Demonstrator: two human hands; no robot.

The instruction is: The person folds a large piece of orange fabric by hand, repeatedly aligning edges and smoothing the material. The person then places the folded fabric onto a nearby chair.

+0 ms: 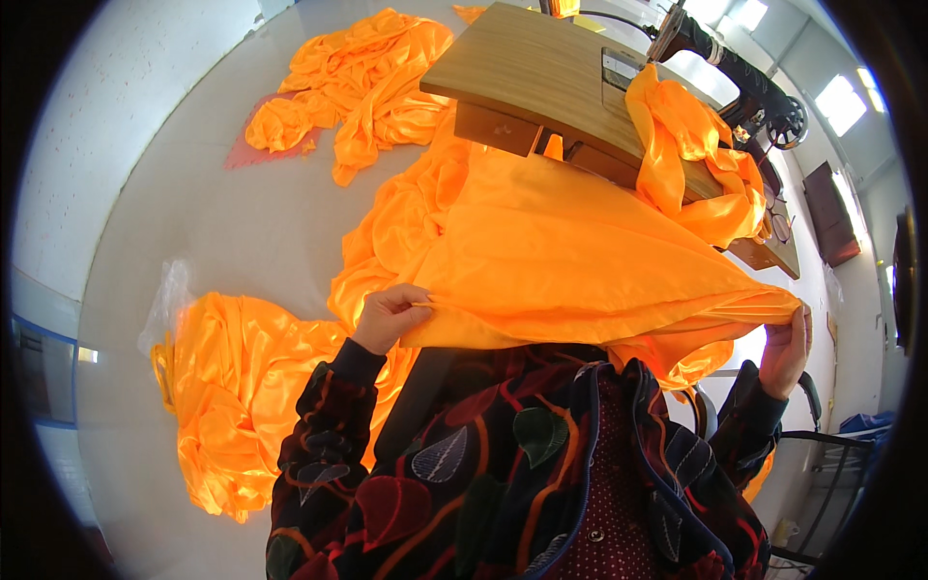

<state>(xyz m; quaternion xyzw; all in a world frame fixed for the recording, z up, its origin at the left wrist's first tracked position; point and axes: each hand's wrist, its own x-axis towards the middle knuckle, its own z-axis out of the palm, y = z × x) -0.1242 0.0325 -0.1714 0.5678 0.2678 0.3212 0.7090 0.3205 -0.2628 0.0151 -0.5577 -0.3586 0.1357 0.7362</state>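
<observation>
in my head view, my left hand (389,317) pinches an edge of the orange cloth (570,251), and my right hand (790,354) grips its gathered end; the cloth spreads between me and the wooden table (532,63) bearing the sewing machine (720,60). i judge this step as stretching the edge out; the next move calls for firm pinches and smoothing the folds near my right.

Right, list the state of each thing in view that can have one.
Left hand: closed, pinching the cloth's edge.
Right hand: closed, gripping the cloth's gathered end.
Orange cloth: spread between the hands, creased toward the right.
Cloth on the table: crumpled, draped over the edge.
Far floor pile: heaped, rumpled.
Near floor pile: heaped, rumpled.
Sewing machine: upright; running or not, cannot tell.
Jacket: open in front.
</observation>
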